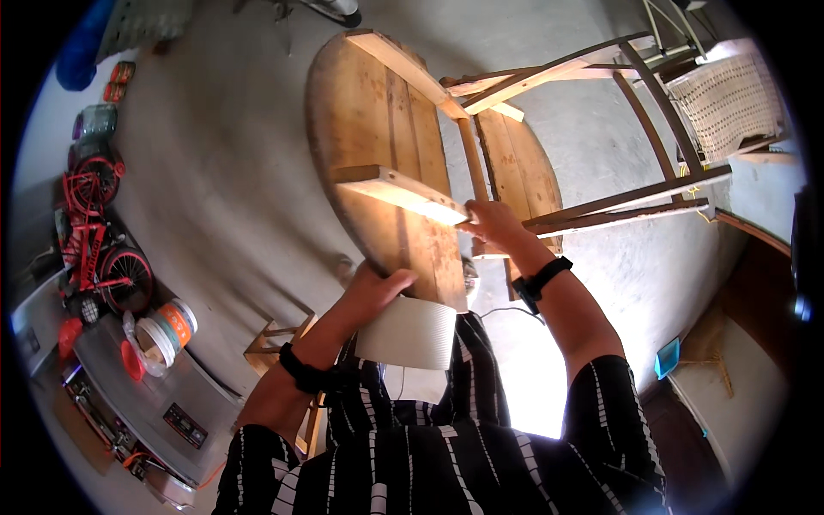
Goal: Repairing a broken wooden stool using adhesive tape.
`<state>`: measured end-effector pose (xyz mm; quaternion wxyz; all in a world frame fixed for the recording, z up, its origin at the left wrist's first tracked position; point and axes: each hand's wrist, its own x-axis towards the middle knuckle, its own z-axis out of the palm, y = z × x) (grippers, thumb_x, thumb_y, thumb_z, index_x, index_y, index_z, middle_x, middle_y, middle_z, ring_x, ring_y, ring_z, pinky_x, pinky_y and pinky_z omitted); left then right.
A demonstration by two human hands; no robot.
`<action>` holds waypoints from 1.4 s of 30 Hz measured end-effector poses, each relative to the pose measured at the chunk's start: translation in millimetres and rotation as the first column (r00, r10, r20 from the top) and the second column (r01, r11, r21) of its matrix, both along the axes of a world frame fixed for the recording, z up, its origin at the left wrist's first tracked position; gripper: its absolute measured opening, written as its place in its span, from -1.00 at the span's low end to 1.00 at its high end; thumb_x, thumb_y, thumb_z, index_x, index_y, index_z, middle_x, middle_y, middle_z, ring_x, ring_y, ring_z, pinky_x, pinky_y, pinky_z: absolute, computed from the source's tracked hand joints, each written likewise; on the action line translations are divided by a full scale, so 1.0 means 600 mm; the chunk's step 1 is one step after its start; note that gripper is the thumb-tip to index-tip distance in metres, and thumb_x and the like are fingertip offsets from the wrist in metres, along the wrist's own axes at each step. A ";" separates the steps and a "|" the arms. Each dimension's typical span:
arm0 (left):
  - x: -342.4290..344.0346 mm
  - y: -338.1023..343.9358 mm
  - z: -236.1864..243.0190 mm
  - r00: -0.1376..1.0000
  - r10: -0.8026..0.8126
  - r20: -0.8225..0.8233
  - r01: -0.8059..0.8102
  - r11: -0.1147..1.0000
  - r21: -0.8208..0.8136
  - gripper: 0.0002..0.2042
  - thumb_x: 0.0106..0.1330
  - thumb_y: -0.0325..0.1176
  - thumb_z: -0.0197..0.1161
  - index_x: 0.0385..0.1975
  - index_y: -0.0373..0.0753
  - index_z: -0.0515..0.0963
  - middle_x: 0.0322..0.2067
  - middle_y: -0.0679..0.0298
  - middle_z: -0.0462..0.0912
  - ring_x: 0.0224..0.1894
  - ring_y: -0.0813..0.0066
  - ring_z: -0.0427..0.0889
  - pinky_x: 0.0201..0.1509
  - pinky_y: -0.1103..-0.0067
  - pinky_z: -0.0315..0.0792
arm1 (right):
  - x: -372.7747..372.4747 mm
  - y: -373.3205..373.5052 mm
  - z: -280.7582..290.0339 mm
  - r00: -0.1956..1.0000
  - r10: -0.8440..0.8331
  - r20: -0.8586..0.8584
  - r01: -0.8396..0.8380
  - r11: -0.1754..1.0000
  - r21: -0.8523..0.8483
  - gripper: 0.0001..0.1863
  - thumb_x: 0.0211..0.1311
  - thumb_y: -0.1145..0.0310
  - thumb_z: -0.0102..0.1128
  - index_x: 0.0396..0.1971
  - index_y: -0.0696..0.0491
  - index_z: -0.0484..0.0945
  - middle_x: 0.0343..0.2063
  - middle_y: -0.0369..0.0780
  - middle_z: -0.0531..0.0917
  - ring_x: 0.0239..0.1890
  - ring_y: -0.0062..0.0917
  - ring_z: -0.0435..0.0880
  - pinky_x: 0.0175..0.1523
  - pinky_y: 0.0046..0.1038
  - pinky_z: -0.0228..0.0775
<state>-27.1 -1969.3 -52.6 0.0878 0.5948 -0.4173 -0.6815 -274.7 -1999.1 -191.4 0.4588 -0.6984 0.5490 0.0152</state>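
Note:
A round wooden folding table lies tipped in front of me with its underside showing, in two halves: the larger half (360, 112) on the left and the smaller half (519, 167) on the right. Its wooden legs (631, 202) stretch out to the right. My left hand (373, 296) is wrapped round the near rim of the larger half, thumb on the boards. At the right end of a pale crosspiece (399, 193), my right hand (495, 227) has closed its fingers; part of the grip is hidden. A white ribbed cylinder (408, 335) sits between my thighs, just under the left hand.
At left, a red bicycle (90, 232) stands by a grey metal counter (159, 408) with a white-and-orange bucket (167, 330). Behind my left arm is a small wooden stool (266, 348). A woven-seat chair (725, 99) stands at far right, and a blue dustpan (667, 357) at lower right.

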 end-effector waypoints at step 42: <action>-0.383 0.030 0.192 0.819 -0.522 0.239 0.574 0.748 -0.334 -0.35 0.14 -0.06 0.19 0.08 -0.42 0.17 -0.31 0.04 0.62 -0.26 0.14 0.62 -0.16 0.44 0.47 | -0.253 0.010 0.442 0.676 -0.612 0.411 0.730 0.632 -0.260 -0.31 -0.30 0.31 0.26 -0.02 0.24 0.37 -0.14 0.03 0.49 -0.09 -0.24 0.50 0.02 -0.37 0.35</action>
